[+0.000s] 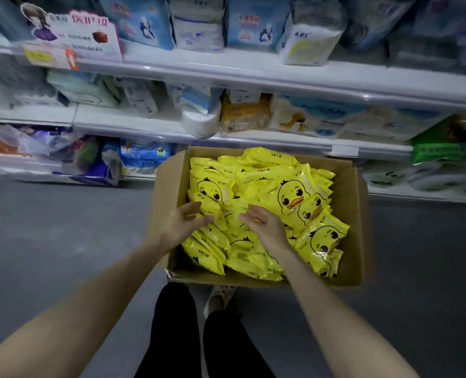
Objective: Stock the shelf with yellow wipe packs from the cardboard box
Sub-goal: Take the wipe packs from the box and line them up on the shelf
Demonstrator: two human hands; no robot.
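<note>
over the left side of the cardboard box [346, 214], left hand [184, 225] with fingers spread loose, gripping nothing; just beside it, right hand [264, 227] likewise slack and unclenched above yellow wipe packs [294, 197] heaped inside. set on the floor [62, 227], far wall by the shelf [294, 144] edge.

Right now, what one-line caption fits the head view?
Left hand and right hand, open, poised over yellow wipe packs filling a cardboard box before stocked shelves.

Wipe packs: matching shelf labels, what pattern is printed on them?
Wipe packs show a yellow cartoon duck; head view.
</note>
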